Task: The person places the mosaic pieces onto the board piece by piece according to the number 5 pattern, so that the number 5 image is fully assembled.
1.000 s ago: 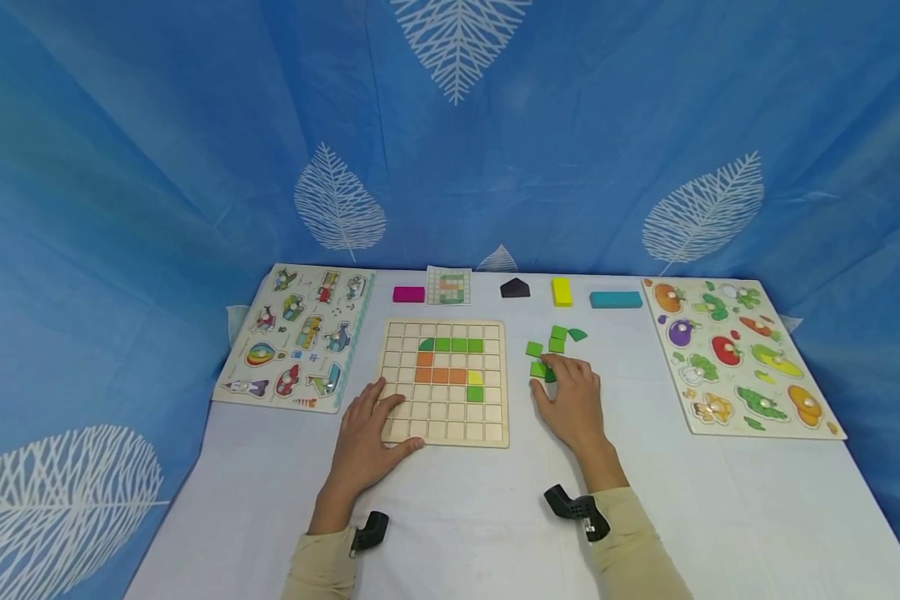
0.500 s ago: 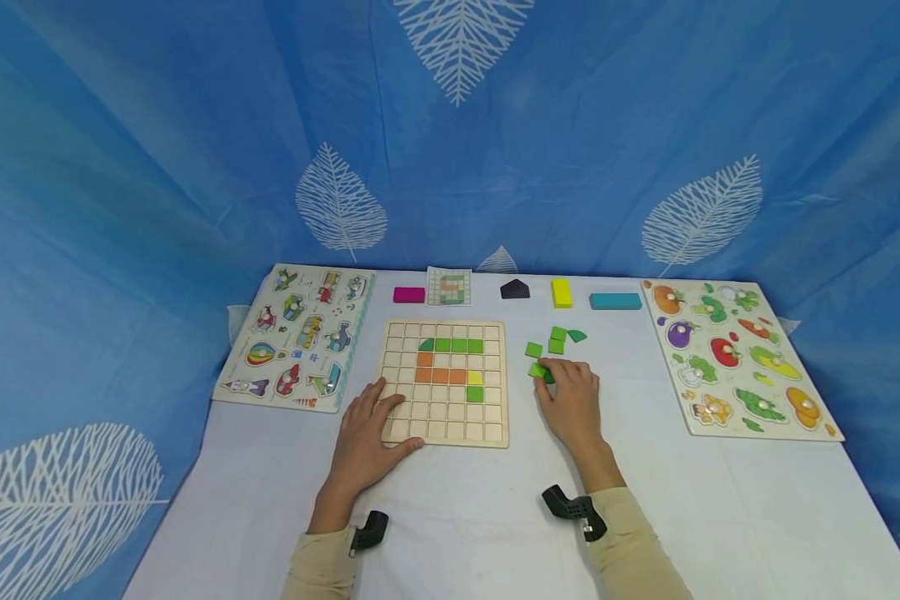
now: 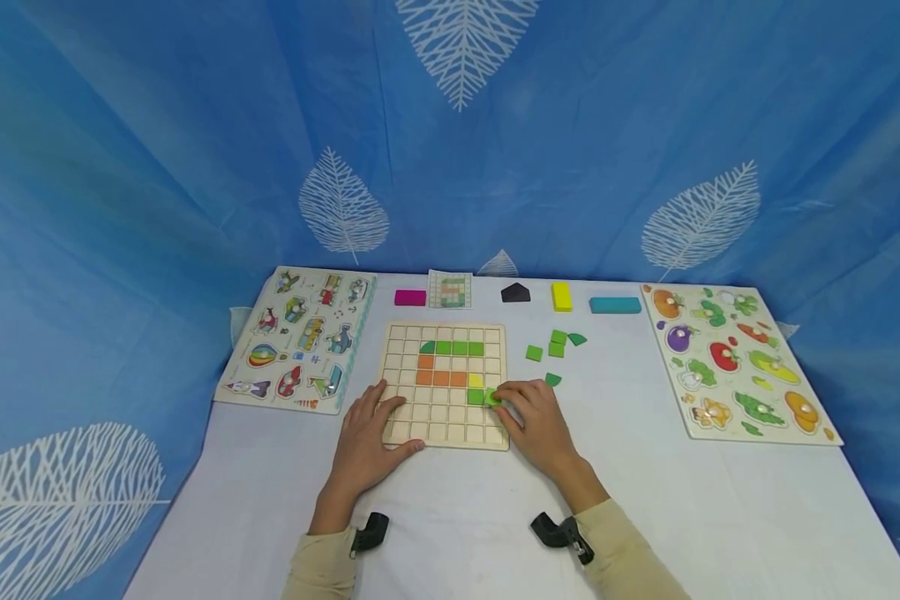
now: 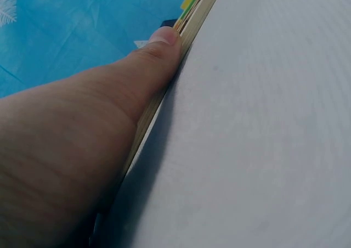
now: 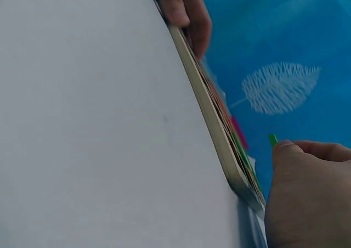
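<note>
Fingers (image 3: 504, 398) pinch green tile (image 3: 492, 397) over grid board (image 3: 495, 436); wrist view shows only its edge.

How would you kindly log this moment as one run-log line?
right hand: pinches green tile over grid board | left hand: rests on board corner

Left hand (image 3: 366, 437) flat, palm down, fingers spread and straight, thumb (image 4: 159, 50) stretched out sideways. Left forearm in beige sleeve, black wrist mount. Right hand (image 3: 531, 421) palm down, reaching forward-left, fingers curled in, fingertips pinching. Right forearm angled in from lower right, beige sleeve, black wrist mount. Hands near, not touching.
</note>
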A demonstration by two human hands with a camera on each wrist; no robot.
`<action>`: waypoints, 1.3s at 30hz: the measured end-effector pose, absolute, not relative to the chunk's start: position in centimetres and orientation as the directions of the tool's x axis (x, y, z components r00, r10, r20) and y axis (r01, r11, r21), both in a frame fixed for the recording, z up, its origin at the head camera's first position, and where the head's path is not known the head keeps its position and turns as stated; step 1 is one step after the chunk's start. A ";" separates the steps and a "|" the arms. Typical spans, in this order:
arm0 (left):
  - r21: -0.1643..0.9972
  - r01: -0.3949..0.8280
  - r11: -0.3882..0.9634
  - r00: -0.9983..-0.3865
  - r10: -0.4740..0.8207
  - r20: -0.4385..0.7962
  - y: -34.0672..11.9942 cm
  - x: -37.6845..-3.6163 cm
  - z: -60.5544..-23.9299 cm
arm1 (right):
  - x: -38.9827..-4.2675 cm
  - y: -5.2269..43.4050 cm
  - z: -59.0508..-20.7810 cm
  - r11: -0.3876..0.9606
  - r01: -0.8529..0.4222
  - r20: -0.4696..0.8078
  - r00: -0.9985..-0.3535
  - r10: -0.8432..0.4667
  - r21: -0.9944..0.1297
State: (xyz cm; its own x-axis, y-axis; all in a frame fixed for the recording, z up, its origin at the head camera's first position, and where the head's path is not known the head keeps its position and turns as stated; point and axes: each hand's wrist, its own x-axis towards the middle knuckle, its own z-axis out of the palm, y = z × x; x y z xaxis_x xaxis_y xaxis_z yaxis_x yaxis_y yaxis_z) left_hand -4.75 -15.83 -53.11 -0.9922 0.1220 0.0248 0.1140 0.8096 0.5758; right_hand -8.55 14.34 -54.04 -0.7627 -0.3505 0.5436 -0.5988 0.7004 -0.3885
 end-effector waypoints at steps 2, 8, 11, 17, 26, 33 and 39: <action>0.574 0.119 0.810 -0.992 0.124 0.030 -15.9 -4.7 -53.2 | -8.2 13.9 -54.0 0.680 -0.626 0.552 -0.745 -0.375 -0.382; 0.561 0.126 0.818 -0.991 0.127 0.037 -16.0 -4.8 -53.6 | -7.7 13.0 -54.1 0.653 -0.668 0.542 -0.718 -0.437 -0.358; 0.569 0.126 0.813 -0.991 0.127 0.038 -16.0 -4.8 -53.6 | -7.7 12.9 -54.2 0.649 -0.683 0.548 -0.701 -0.456 -0.335; 0.567 0.131 0.813 -0.991 0.130 0.043 -16.0 -4.8 -53.5 | -7.8 12.9 -54.5 0.656 -0.694 0.529 -0.692 -0.492 -0.298; 0.574 0.130 0.809 -0.991 0.131 0.040 -16.0 -4.8 -53.2 | -7.6 12.9 -54.3 0.663 -0.677 0.479 -0.719 -0.503 -0.319; 0.567 0.127 0.814 -0.991 0.129 0.037 -15.9 -4.8 -53.3 | -7.6 12.8 -54.3 0.667 -0.679 0.468 -0.718 -0.516 -0.306; 0.567 0.126 0.814 -0.991 0.131 0.033 -16.0 -4.8 -53.4 | -7.7 13.0 -54.4 0.662 -0.679 0.492 -0.715 -0.497 -0.318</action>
